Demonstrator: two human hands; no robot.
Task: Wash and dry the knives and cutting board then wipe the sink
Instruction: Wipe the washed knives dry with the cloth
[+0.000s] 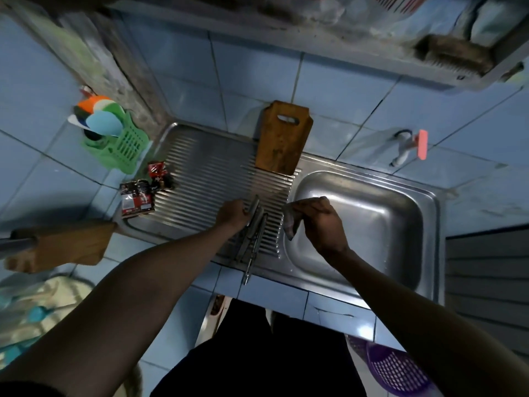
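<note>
A brown wooden cutting board (282, 137) with a handle slot leans upright against the tiled wall at the back of the ribbed drainboard (206, 173). Several steel knives (253, 239) lie together on the drainboard's front right part, one handle reaching past the counter edge. My left hand (233, 214) grips one knife at the top of that bunch. My right hand (317, 222) pinches a dark grey cloth (290, 222) over the left rim of the steel sink basin (372, 222).
A tap with a pink handle (412, 146) sticks out of the wall above the basin. A green basket of coloured utensils (114, 136) and red-and-black packets (137, 196) stand left of the drainboard. A wooden knife block (63, 246) lies at the left. A purple basket (398, 371) is below.
</note>
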